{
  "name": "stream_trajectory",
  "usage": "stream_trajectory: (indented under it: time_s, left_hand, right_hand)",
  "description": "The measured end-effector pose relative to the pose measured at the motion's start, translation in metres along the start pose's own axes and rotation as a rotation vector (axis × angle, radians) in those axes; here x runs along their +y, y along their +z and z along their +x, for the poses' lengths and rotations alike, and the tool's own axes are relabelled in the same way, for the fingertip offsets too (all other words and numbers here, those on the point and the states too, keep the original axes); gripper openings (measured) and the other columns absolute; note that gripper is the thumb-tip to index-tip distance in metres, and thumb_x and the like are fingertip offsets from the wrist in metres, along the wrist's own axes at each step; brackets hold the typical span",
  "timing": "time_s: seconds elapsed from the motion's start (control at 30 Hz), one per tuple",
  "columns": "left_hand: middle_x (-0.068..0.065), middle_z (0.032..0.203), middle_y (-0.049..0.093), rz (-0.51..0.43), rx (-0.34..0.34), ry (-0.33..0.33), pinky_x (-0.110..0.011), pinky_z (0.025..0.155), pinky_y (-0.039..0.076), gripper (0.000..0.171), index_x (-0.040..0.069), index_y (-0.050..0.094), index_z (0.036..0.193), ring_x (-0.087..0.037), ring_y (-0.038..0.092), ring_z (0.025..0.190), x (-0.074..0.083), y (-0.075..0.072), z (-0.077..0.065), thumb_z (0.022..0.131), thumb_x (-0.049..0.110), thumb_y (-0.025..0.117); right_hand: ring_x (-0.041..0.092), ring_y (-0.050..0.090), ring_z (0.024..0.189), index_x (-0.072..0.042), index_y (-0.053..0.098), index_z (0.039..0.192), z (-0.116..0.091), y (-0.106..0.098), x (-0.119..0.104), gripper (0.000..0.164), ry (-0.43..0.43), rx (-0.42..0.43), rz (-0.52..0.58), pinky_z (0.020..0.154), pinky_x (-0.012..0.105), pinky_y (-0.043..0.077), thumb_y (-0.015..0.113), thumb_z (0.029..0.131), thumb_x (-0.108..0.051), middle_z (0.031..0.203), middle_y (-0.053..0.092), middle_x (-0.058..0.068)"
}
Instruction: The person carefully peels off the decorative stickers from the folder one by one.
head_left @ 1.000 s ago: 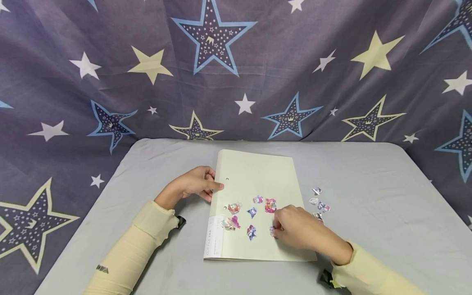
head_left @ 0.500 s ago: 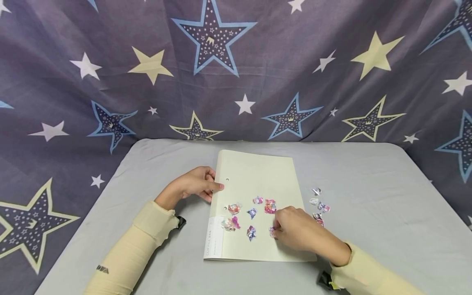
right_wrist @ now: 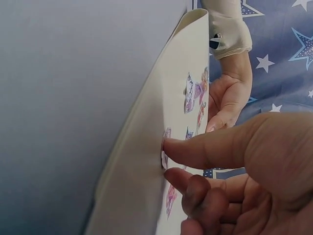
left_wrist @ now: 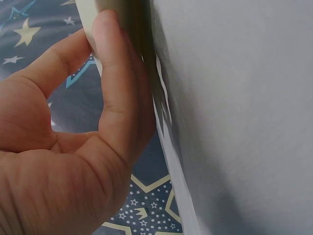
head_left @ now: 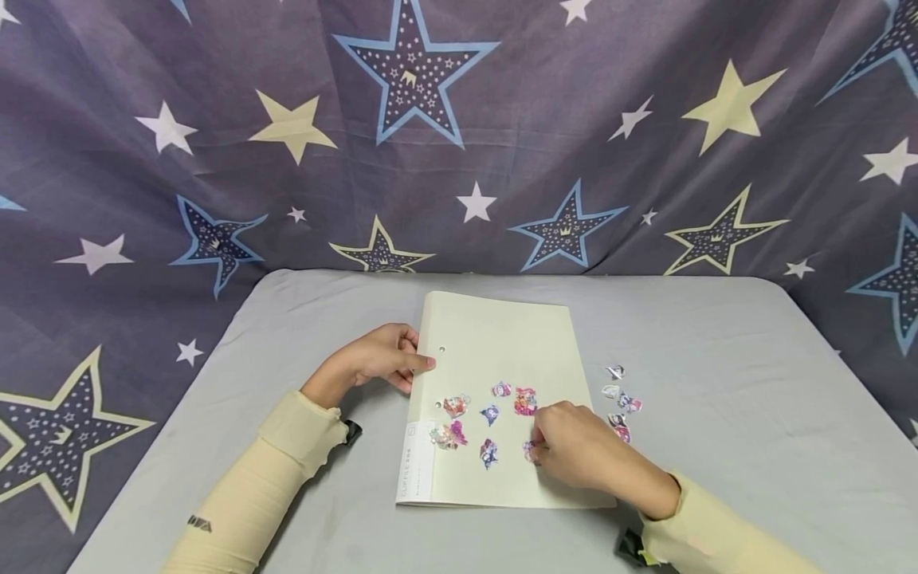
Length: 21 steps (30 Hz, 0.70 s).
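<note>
A cream clip file folder (head_left: 502,335) lies on the grey cloth, its white-labelled spine on the left. My left hand (head_left: 380,355) grips the spine, thumb on top and fingers along the side. Over the folder's lower right part, my right hand (head_left: 574,438) pinches a small purple sticker (head_left: 528,451) between thumb and index finger. The right wrist view has that sticker (right_wrist: 165,152) right at the cover, partly hidden by the thumb. Several shiny cartoon stickers, among them a pink square one (head_left: 525,401) and a purple one (head_left: 489,453), lie on the cover left of this hand.
Several loose stickers (head_left: 629,403) lie on the grey cloth (head_left: 717,359) just right of the folder. A dark curtain (head_left: 502,159) with stars hangs behind the back edge.
The right hand has dipped very slightly and its sleeve has shifted a little left, baring more of a loose sticker behind it. The left hand and the folder stay put.
</note>
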State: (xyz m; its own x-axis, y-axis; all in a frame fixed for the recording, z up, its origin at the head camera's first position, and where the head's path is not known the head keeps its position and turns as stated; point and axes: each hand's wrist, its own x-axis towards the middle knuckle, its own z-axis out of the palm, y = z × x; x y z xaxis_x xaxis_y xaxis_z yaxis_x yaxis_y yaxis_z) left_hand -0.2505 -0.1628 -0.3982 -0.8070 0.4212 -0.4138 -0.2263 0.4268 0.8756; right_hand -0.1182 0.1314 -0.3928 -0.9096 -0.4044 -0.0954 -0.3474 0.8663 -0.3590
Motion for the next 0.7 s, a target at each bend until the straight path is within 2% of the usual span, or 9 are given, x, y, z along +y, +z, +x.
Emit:
stream_trajectory:
  time_s: [0.7]
  left_hand:
    - [-0.012,0.080,0.057,0.023,0.004,0.003,-0.037,0.061,0.062,0.048,-0.004,0.043,0.113,-0.021,0.060,0.060,-0.0009,0.0004,0.0018,0.082,0.016,0.074]
  right_hand:
    - [0.007,0.048,0.058,-0.018,0.062,0.068,-0.0015,0.0016,0.0005,0.016,-0.039,0.026,-0.008,0.050,0.023,0.041,0.075,0.075,-0.013,0.067,0.058,-0.011]
